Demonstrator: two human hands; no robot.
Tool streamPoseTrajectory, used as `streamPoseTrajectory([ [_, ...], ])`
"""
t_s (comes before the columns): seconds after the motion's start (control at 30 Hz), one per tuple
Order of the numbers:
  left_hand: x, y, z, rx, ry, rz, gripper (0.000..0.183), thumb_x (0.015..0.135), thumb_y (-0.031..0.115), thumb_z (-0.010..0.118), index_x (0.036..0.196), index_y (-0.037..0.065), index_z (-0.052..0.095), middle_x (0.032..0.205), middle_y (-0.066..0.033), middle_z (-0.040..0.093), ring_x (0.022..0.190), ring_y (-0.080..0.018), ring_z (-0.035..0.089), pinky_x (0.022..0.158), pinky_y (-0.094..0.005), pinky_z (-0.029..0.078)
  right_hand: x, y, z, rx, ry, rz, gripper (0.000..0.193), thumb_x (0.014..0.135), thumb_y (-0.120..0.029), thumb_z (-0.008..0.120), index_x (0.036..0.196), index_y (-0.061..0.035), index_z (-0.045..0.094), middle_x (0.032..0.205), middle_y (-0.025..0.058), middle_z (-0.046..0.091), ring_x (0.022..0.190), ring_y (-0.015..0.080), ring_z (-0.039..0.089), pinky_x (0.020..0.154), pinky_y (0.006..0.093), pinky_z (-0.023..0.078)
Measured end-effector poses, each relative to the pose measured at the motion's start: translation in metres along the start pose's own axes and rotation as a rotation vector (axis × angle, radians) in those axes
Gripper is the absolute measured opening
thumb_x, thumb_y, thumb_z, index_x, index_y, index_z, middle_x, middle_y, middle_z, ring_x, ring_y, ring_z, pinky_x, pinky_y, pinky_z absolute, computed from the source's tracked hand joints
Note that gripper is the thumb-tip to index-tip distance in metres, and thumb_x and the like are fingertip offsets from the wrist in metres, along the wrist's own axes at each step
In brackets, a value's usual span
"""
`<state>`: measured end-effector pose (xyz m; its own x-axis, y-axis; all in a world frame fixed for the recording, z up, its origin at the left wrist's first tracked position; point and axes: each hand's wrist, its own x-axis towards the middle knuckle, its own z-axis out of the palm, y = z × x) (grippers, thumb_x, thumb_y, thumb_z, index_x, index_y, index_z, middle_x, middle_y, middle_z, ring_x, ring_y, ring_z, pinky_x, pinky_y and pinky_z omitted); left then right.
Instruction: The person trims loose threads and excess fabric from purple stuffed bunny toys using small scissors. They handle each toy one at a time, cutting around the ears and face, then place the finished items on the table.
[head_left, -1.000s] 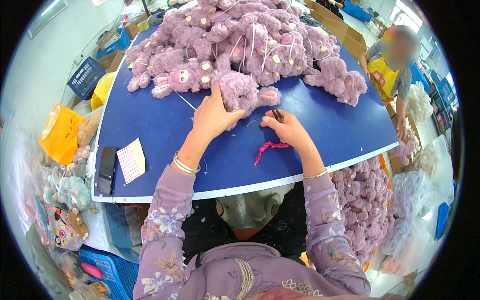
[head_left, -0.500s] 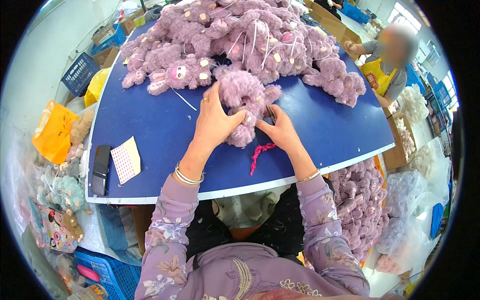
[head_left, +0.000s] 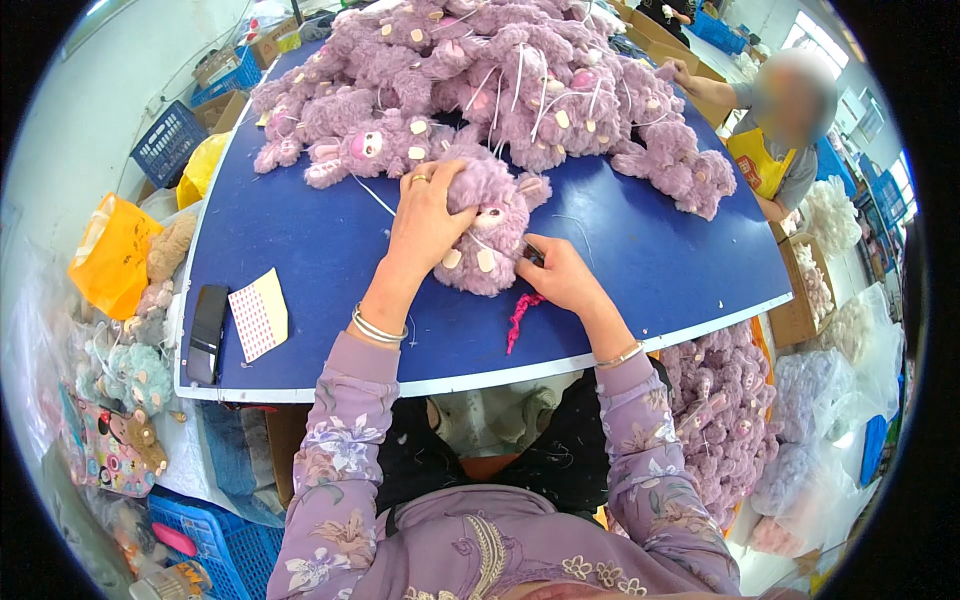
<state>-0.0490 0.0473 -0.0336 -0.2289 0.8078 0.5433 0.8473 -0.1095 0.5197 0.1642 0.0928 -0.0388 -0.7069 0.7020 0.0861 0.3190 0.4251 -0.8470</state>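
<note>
A fluffy purple plush toy [head_left: 490, 195] is on the blue table, its face and two pale foot pads now toward me. My left hand [head_left: 428, 222] grips it from the left, fingers over the head and thumb beside the face. My right hand [head_left: 565, 275] is closed on thread snips [head_left: 534, 254], mostly hidden in the fingers, right against the toy's lower right side. A knotted pink cord [head_left: 517, 322] trails below that hand onto the table. A thin white string crosses the toy's front.
A large heap of similar purple toys [head_left: 440, 60] with white strings covers the table's far side. At left lie a black phone [head_left: 208, 335] and a sticker sheet [head_left: 258, 315]. Another person [head_left: 775, 150] stands at the far right. More purple toys [head_left: 715, 420] fill a container below right.
The toy has turned so its face and foot pads show. My left hand has shifted over its head, and the right hand has moved slightly lower. The other person's arm now reaches to the heap.
</note>
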Motion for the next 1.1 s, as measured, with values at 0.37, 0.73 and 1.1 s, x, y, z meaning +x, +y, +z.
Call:
streamPoseTrajectory([
  [0.37, -0.032, 0.0, 0.0, -1.302, 0.047, -0.336, 0.039, 0.083, 0.004, 0.062, 0.12, -0.002, 0.054, 0.108, -0.0054, 0.062, 0.097, -0.0134, 0.06, 0.085, -0.0295, 0.049, -0.004, 0.0, -0.014, 0.838, 0.221, -0.154, 0.046, 0.087, -0.034, 0.068, 0.116, 0.0, 0.055, 0.092, 0.0047, 0.067, 0.055, 0.0042, 0.041, 0.046, 0.0216, 0.034],
  [0.73, -0.039, 0.057, -0.006, -1.065, -0.538, -0.149, 0.095, 0.071, 0.015, 0.083, 0.145, -0.004, 0.028, 0.141, -0.0148, 0.043, 0.128, -0.0216, 0.044, 0.106, -0.035, 0.037, -0.011, -0.007, -0.035, 1.004, 0.345, -0.165, 0.055, 0.076, -0.014, 0.078, 0.122, 0.0039, 0.055, 0.109, 0.0105, 0.064, 0.097, 0.0192, 0.064, 0.089, 0.0331, 0.051],
  [1.1, -0.026, 0.068, -0.014, -0.916, -0.583, -0.198, 0.086, 0.074, 0.027, 0.08, 0.14, -0.006, 0.036, 0.132, -0.0153, 0.052, 0.122, -0.0224, 0.05, 0.105, -0.0345, 0.038, -0.016, 0.006, -0.038, 0.862, 0.22, -0.146, 0.064, 0.07, -0.01, 0.082, 0.125, 0.0038, 0.052, 0.113, 0.009, 0.062, 0.1, 0.0159, 0.061, 0.091, 0.0319, 0.049],
])
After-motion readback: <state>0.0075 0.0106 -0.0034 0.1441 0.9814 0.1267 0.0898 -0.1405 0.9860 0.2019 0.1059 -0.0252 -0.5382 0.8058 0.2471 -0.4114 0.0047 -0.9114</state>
